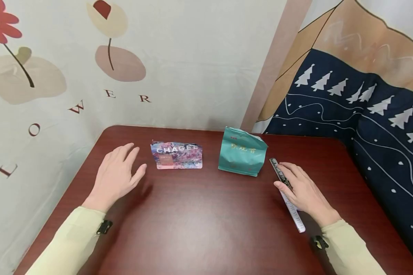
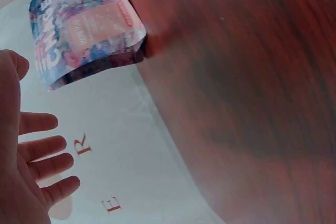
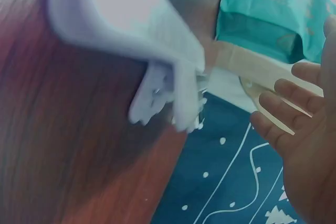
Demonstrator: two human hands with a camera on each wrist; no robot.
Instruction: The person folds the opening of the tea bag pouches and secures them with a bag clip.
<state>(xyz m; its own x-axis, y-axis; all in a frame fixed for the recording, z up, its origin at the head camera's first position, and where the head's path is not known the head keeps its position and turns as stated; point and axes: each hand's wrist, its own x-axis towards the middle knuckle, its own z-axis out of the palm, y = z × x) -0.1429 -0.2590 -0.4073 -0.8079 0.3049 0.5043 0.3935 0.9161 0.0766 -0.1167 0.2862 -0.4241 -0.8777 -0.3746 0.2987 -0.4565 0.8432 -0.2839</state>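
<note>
My left hand (image 1: 115, 173) is held over the left side of the table, fingers spread and holding nothing. Just right of it stands a purple and pink floral pouch (image 1: 179, 156) lettered CHAGEE, which the left wrist view also shows (image 2: 86, 22). A green pouch (image 1: 242, 152) with gold characters stands upright, slightly right of centre. At the right, my right hand (image 1: 301, 187) has its fingers extended beside a long, narrow white object (image 1: 293, 214) with a dark, ridged strip along its top. Close up, this white object (image 3: 131, 19) shows a rounded corner and short legs; its kind is unclear.
The reddish-brown table (image 1: 206, 221) has rounded back corners. Behind it hangs a pale curtain (image 1: 199, 65) with flower prints and letters. A navy cloth (image 1: 330, 107) with white trees hangs at the right, close to the table's edge.
</note>
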